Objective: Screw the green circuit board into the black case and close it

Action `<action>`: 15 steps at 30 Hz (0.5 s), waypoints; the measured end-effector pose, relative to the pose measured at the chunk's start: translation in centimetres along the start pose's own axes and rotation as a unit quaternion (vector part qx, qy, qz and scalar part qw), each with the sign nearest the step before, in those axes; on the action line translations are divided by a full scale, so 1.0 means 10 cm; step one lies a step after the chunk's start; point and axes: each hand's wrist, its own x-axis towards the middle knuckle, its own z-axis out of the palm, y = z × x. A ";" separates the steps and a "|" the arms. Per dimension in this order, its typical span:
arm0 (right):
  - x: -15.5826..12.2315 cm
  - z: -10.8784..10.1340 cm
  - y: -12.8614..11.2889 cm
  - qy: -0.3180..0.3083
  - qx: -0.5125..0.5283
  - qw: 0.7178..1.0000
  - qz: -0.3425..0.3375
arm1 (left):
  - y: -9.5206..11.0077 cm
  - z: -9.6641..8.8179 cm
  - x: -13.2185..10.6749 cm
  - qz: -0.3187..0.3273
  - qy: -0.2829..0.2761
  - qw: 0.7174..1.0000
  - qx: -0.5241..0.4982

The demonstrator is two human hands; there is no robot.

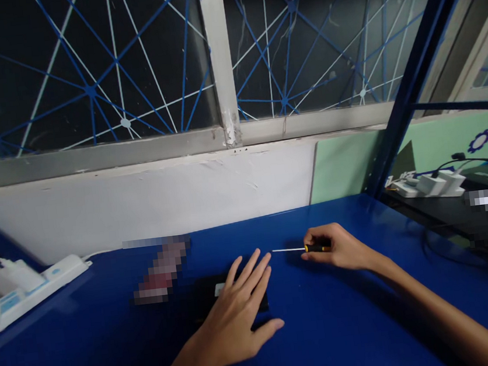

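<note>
My right hand (333,247) grips a screwdriver (289,250) by its black and yellow handle. Its thin metal shaft points left, the tip close to the fingers of my left hand (241,312). That left hand lies palm down with its fingers stretched out, over a flat black object (263,304). A small pale label (219,290) shows on the black object beside my fingers. Most of the object is hidden under the hand, so its kind cannot be made out.
A blurred-out reddish item (160,275) lies on the blue table (331,326) to the left. At the far left is a white power strip (56,278) with plugs and cables. White adapters (436,184) and cables sit on a black surface at right, past a blue post (405,94).
</note>
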 end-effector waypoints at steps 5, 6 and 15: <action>-0.01 -0.02 0.00 -0.009 0.011 1.000 0.006 | -0.11 0.04 -0.03 -0.024 0.007 0.999 0.023; -0.01 -0.02 -0.01 -0.023 0.014 1.000 0.006 | -0.14 0.05 -0.04 -0.030 0.012 0.999 0.021; -0.05 0.19 -0.07 -0.178 0.035 0.983 -0.031 | -0.27 0.08 -0.05 -0.052 0.037 0.998 0.013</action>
